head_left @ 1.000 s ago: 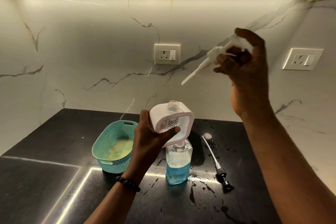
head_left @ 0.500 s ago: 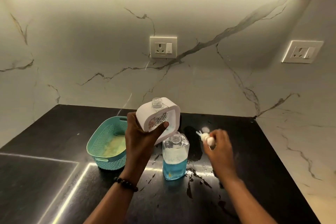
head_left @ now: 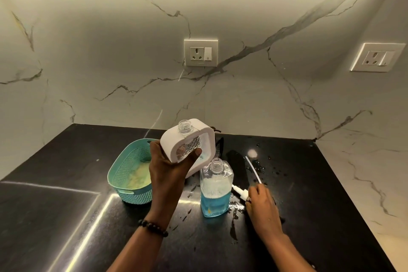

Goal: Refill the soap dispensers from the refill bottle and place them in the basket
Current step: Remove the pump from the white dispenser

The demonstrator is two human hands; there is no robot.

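Head view, looking down at a black desk [head_left: 66, 216] set in a corner of veined marble wall [head_left: 110, 51].

Left hand [head_left: 170, 174] raised above the desk, fingers and thumb clamped round a white soap dispenser [head_left: 189, 139]. Dispenser tilted, its open clear neck pointing up and away, a patterned window on the face under the thumb. Beaded bracelet [head_left: 153, 227] on the left wrist.

Just below and right of the dispenser, a clear refill bottle [head_left: 216, 190] standing upright on the desk, cap off, blue liquid filling the lower part and foam above it. Apart from the white dispenser, as far as can be told; the lower edge of one overlaps the shoulder of the other in this view.

Left of the hand, a teal basket [head_left: 123, 174] on the desk, woven-look walls, something pale yellowish lying inside, too blurred to tell.

Right hand [head_left: 261, 203] low at the desk just right of the bottle, fingers curled together on a white pump head [head_left: 240, 193], nozzle pointing toward the bottle. Thin white tube [head_left: 252, 169] running from the hand up and away across the desk.

Droplets and wet smears [head_left: 260, 168] scattered over the desk around the bottle and tube.

Two wall sockets: one [head_left: 201, 52] straight above the dispenser, another [head_left: 377, 57] on the right-hand wall.
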